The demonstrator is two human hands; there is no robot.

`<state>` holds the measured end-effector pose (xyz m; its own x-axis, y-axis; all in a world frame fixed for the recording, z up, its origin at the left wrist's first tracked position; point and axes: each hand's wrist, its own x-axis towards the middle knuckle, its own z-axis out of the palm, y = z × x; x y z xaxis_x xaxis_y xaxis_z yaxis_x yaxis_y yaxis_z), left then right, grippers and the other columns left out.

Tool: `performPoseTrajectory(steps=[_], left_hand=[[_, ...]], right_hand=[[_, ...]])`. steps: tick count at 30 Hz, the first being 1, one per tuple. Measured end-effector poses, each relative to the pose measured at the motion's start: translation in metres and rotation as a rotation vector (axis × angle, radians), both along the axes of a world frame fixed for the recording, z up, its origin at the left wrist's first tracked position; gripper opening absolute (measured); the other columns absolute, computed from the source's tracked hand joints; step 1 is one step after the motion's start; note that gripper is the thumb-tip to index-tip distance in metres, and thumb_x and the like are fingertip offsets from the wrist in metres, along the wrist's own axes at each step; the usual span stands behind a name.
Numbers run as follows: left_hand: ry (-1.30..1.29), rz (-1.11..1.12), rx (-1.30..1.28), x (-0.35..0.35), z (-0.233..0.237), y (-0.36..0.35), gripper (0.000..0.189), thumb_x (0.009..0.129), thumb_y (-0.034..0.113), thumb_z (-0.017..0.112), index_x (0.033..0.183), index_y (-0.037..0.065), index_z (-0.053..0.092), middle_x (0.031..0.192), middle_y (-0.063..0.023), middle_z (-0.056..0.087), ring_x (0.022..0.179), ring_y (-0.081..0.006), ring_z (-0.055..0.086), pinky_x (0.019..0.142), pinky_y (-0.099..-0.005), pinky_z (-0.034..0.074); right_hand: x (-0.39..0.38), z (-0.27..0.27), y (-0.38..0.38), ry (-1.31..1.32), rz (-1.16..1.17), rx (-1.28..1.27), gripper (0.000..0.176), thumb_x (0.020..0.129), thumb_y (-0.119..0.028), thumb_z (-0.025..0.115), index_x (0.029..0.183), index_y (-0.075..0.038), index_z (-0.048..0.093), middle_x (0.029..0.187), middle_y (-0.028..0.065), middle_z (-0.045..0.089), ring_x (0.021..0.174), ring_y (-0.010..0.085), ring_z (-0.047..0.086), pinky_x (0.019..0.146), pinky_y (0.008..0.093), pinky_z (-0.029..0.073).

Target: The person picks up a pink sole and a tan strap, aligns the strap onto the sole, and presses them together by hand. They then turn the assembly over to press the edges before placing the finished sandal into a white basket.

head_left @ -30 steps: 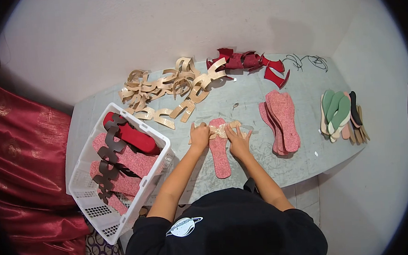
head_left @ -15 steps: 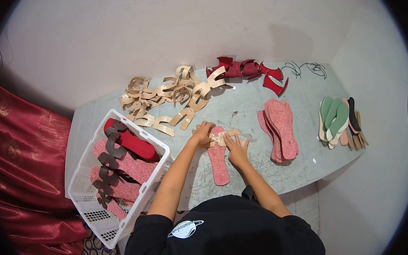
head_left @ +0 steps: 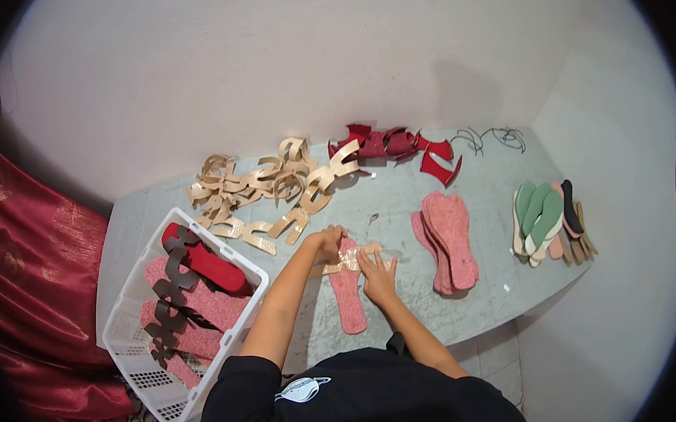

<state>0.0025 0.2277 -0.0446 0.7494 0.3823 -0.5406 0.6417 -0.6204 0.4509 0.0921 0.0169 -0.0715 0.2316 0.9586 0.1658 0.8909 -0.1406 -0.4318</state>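
Note:
A pink speckled sole (head_left: 349, 303) lies on the table in front of me, with a gold strap (head_left: 350, 259) laid crosswise over its upper part. My left hand (head_left: 330, 244) is at the sole's top left edge, its fingers bent down; what they hold, if anything, is hidden. On the strap's right side rests my right hand (head_left: 378, 277), fingers spread and their tips on the strap. The strap's left end sticks out below my left hand.
A white basket (head_left: 226, 345) with pink soles, brown straps and a red sole stands left. Behind lie gold straps (head_left: 236, 188), red straps (head_left: 384, 143) and black cords (head_left: 491, 138). Pink soles (head_left: 452, 243) and green, white and black soles (head_left: 538, 216) lie right on the table (head_left: 407, 334).
The whole view has shifted, so the table sits lower and a little left. My left hand has moved up slightly along the sole, and more of the strap's left end shows.

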Motion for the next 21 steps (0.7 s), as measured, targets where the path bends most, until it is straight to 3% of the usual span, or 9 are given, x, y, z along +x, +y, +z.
performPoseTrajectory(steps=[5, 10, 13, 16, 19, 21], left_hand=[[0.041, -0.021, -0.032, 0.006, -0.011, 0.006, 0.093, 0.045, 0.021, 0.083, 0.123, 0.009, 0.034, 0.119, -0.0206, 0.040, 0.109, -0.0366, 0.046, 0.089, -0.0413, 0.044], [0.064, 0.013, -0.044, 0.007, 0.017, -0.010, 0.090, 0.043, 0.031, 0.084, 0.119, 0.008, 0.044, 0.120, -0.0228, 0.039, 0.111, -0.0379, 0.044, 0.091, -0.0431, 0.043], [0.145, -0.032, 0.113, 0.009, 0.014, -0.014, 0.088, 0.042, 0.036, 0.084, 0.117, 0.008, 0.048, 0.122, -0.0240, 0.037, 0.112, -0.0381, 0.045, 0.090, -0.0430, 0.044], [0.007, -0.137, 0.257, 0.008, 0.015, -0.013, 0.090, 0.040, 0.040, 0.084, 0.114, 0.004, 0.048, 0.115, -0.0245, 0.044, 0.105, -0.0375, 0.049, 0.087, -0.0412, 0.045], [0.053, -0.209, 0.095, 0.010, 0.027, -0.010, 0.085, 0.045, 0.037, 0.083, 0.112, 0.000, 0.046, 0.104, -0.0228, 0.053, 0.095, -0.0328, 0.055, 0.080, -0.0390, 0.048], [-0.012, -0.095, -0.158, 0.003, 0.033, -0.012, 0.077, 0.051, 0.033, 0.081, 0.109, -0.004, 0.045, 0.091, -0.0184, 0.058, 0.085, -0.0277, 0.058, 0.073, -0.0361, 0.049]], right_hand=[[0.001, 0.000, 0.002, -0.016, 0.007, 0.001, 0.062, 0.076, 0.000, 0.046, 0.135, -0.017, 0.040, 0.141, -0.0021, 0.037, 0.133, 0.0285, 0.028, 0.099, 0.0700, 0.004], [-0.004, 0.001, -0.001, -0.041, -0.020, 0.042, 0.058, 0.077, -0.003, 0.047, 0.133, -0.017, 0.042, 0.141, -0.0022, 0.039, 0.132, 0.0282, 0.030, 0.099, 0.0701, 0.002], [-0.004, 0.001, -0.001, -0.042, -0.019, 0.038, 0.058, 0.077, -0.003, 0.048, 0.133, -0.017, 0.042, 0.140, -0.0026, 0.039, 0.131, 0.0284, 0.032, 0.099, 0.0701, 0.002], [-0.004, -0.001, -0.001, -0.058, -0.021, 0.055, 0.057, 0.077, -0.004, 0.048, 0.133, -0.016, 0.043, 0.140, -0.0031, 0.039, 0.130, 0.0286, 0.033, 0.100, 0.0700, 0.003], [-0.004, -0.001, -0.001, -0.065, -0.023, 0.079, 0.057, 0.077, -0.004, 0.048, 0.133, -0.016, 0.043, 0.139, -0.0033, 0.040, 0.129, 0.0288, 0.034, 0.100, 0.0700, 0.002], [-0.003, 0.000, -0.001, -0.060, -0.026, 0.087, 0.057, 0.077, -0.004, 0.048, 0.133, -0.016, 0.043, 0.139, -0.0032, 0.040, 0.129, 0.0287, 0.035, 0.100, 0.0700, 0.002]])
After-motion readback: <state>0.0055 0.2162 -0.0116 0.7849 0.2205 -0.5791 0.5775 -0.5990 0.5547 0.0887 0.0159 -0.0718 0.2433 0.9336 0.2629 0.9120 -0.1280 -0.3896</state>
